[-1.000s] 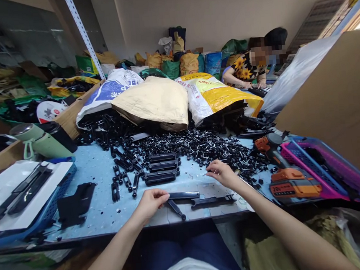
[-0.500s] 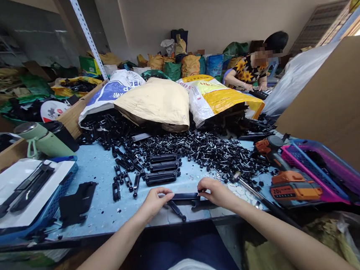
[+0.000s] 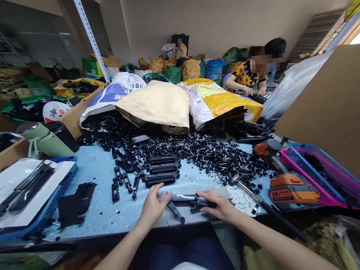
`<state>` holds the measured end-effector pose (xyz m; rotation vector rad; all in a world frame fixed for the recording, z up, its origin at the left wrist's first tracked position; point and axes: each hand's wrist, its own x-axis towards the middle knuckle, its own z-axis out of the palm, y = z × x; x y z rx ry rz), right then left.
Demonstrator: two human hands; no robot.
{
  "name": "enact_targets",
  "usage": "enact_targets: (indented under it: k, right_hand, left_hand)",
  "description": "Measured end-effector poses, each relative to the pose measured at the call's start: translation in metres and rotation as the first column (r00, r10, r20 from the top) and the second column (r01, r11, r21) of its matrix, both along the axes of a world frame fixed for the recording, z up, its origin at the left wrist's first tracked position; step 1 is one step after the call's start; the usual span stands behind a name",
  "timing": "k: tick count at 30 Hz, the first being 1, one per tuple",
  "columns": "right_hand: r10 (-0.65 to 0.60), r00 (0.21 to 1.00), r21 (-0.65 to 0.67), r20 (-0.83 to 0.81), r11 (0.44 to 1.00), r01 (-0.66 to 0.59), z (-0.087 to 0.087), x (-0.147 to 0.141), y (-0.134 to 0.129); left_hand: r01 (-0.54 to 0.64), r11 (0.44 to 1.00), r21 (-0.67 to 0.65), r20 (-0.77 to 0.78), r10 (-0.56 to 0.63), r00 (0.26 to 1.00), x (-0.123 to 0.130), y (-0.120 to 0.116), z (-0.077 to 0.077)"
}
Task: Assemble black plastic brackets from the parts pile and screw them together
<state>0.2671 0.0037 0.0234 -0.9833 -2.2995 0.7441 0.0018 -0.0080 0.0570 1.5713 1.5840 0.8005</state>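
Note:
A long black plastic bar (image 3: 183,197) lies crosswise at the table's near edge, with a shiny top face. My left hand (image 3: 154,204) is at its left end, thumb against the bar and index finger raised a little above. At the other end, the fingers of my right hand (image 3: 217,205) grip the bar; a dark part with an open, forked end shows under them. A short black link arm (image 3: 176,212) slants toward me below the bar; whether it is joined to the bar I cannot tell. Several assembled black arms (image 3: 160,178) lie stacked in a row just beyond.
Black-headed screws (image 3: 213,151) are heaped mid-table before open sacks (image 3: 155,105). On the right lie a hammer-like tool (image 3: 251,192), an orange cordless drill (image 3: 293,188) and a pink basket (image 3: 317,190). A blue basket (image 3: 62,191) stands left. Another person works at the back right.
My left hand has loosened from a tight pinch, its index finger now lifted. My right hand has lowered and flattened over the bar's right end. The bar has tilted slightly, its top catching light.

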Motion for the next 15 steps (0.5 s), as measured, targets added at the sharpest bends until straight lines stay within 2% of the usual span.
enact_targets:
  k: [1,2,3,4,5,7,8,11,15]
  right_hand:
    - [0.0,1.0,0.003,-0.005,1.0,0.0,-0.002,-0.001,0.0]
    - [-0.01,1.0,0.011,-0.011,1.0,0.01,-0.005,-0.003,-0.001]
    - [-0.031,0.999,0.024,-0.016,0.999,0.031,-0.008,-0.005,-0.002]
    - [-0.065,0.998,0.042,-0.017,0.997,0.065,-0.012,-0.006,-0.005]
    - [-0.104,0.994,0.07,-0.014,0.992,0.105,-0.015,-0.007,-0.007]
    - [-0.152,0.988,0.142,0.007,0.978,0.149,-0.021,-0.007,-0.011]
    - [-0.14,0.99,0.178,0.032,0.975,0.132,-0.023,-0.006,-0.012]
    - [-0.004,0.992,0.236,0.126,0.972,-0.026,-0.023,0.0,-0.005]
    - [0.174,0.96,0.238,0.218,0.945,-0.225,-0.014,0.01,0.018]
  left_hand:
    - [0.077,0.981,0.18,-0.12,-0.056,0.991,0.009,-0.004,0.0]
    - [0.196,0.931,0.308,-0.24,-0.123,0.963,0.018,-0.008,0.0]
    - [0.324,0.873,0.365,-0.348,-0.194,0.917,0.028,-0.01,-0.001]
    - [0.422,0.83,0.365,-0.435,-0.249,0.865,0.038,-0.011,-0.003]
    - [0.483,0.809,0.335,-0.495,-0.285,0.821,0.047,-0.011,-0.006]
    - [0.505,0.82,0.268,-0.546,-0.303,0.781,0.058,-0.007,-0.013]
    - [0.509,0.825,0.244,-0.55,-0.315,0.774,0.061,-0.005,-0.017]
    - [0.522,0.823,0.225,-0.538,-0.342,0.771,0.061,-0.001,-0.024]
    - [0.483,0.843,0.236,-0.532,-0.304,0.791,0.06,0.001,-0.024]
